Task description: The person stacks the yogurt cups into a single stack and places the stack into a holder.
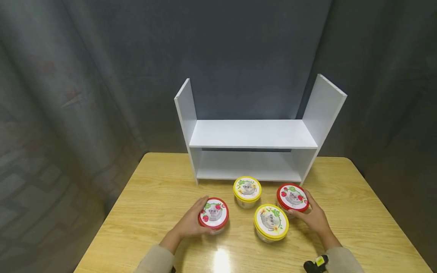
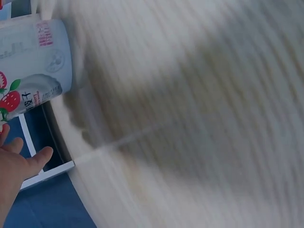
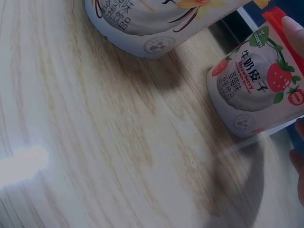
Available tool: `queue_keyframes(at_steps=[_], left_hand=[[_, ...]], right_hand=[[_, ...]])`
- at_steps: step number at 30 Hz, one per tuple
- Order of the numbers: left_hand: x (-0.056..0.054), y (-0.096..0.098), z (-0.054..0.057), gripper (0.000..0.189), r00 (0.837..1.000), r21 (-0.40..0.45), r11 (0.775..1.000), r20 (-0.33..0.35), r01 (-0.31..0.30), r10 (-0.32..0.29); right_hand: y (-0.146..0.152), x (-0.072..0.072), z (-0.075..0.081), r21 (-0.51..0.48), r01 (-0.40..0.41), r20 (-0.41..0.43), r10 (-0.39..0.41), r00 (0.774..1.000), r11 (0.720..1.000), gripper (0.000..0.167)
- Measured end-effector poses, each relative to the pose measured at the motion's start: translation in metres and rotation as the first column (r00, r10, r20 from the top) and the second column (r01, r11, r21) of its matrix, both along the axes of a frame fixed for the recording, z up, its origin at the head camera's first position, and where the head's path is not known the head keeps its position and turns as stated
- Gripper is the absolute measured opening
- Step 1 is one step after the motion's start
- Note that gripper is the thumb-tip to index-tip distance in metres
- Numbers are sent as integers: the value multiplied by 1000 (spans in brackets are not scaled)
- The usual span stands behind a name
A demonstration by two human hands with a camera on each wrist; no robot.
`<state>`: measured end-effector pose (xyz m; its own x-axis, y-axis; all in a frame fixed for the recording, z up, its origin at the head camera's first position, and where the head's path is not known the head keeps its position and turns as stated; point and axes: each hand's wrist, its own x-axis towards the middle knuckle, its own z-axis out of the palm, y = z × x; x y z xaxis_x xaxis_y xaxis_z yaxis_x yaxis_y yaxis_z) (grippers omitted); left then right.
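Note:
At centre left in the head view, my left hand (image 1: 191, 223) holds a paper cup with a red lid (image 1: 214, 215), thumb in front and fingers behind. In the left wrist view the strawberry-printed side of that cup (image 2: 33, 66) shows beside part of the hand (image 2: 19, 164). On the right, my right hand (image 1: 315, 217) grips another red-lidded strawberry cup (image 1: 292, 197) by its lid; in the right wrist view a thumb lies on the lid of this cup (image 3: 256, 80). Between the hands stand two yellow-lidded cups, one farther back (image 1: 247, 189), one nearer (image 1: 271, 222).
A white two-tier shelf (image 1: 252, 134) with raised side panels stands at the back of the wooden table (image 1: 164, 170). Grey curtains (image 1: 246, 57) hang behind and to both sides. A small black object with a yellow label (image 1: 317, 263) sits at the right wrist.

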<state>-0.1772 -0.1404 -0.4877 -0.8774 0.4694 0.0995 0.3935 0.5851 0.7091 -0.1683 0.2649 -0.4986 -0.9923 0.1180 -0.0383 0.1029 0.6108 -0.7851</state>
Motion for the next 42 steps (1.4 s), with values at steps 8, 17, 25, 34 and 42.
queue_keyframes(at_steps=[8,17,25,34,42], left_hand=[[3,4,-8,107,999,126,991,0,-38,39],[5,7,-15,105,993,234,966,64,-107,95],[5,10,-12,102,992,264,957,72,-123,107],[0,16,1,100,994,298,949,65,-106,90],[5,29,42,98,995,339,937,79,-80,56]], right_hand=[[0,1,-4,-122,32,12,-31,999,992,101],[-1,3,-9,-181,44,-48,-54,997,983,98],[-2,4,-9,-194,50,-51,-61,997,980,96],[-3,0,-11,-237,48,-80,-68,994,970,95],[-4,0,-9,-253,47,-61,-64,996,966,97]])
